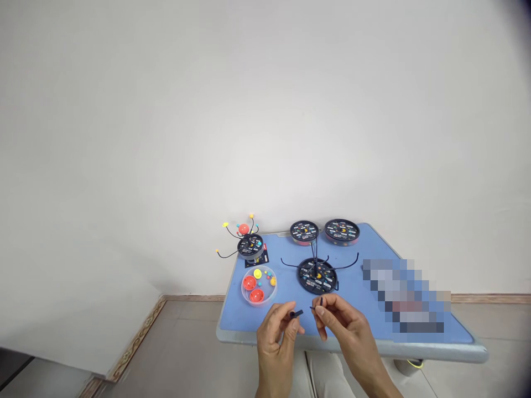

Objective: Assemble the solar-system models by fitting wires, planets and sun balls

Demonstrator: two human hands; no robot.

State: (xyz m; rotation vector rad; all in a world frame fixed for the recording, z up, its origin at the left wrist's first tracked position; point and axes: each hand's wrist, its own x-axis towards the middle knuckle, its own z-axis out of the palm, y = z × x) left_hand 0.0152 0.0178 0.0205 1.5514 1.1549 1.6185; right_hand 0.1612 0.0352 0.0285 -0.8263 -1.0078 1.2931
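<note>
Between the fingertips of my left hand [277, 334] is a short black plastic piece [297, 314]. My right hand [346, 325] pinches a small, thin black plastic part [321, 302]; its exact shape is partly covered by the fingers. The two parts are apart, a little above the table's front edge. Just beyond them stands a round black printed base [310, 283] with a planet pattern, and thin curved black arms [346, 267] spread from its centre post. To its left, a clear round tub [241, 296] holds red half-shells [256, 296], a yellow piece and several small coloured balls.
A finished-looking planet model [250, 246] with coloured balls stands at the back left on a black card [261, 258]. Two closed round tubs [304, 230] [342, 230] sit at the back. A pixelated item [402, 301] lies right on the blue table [232, 320]. A wall rises behind.
</note>
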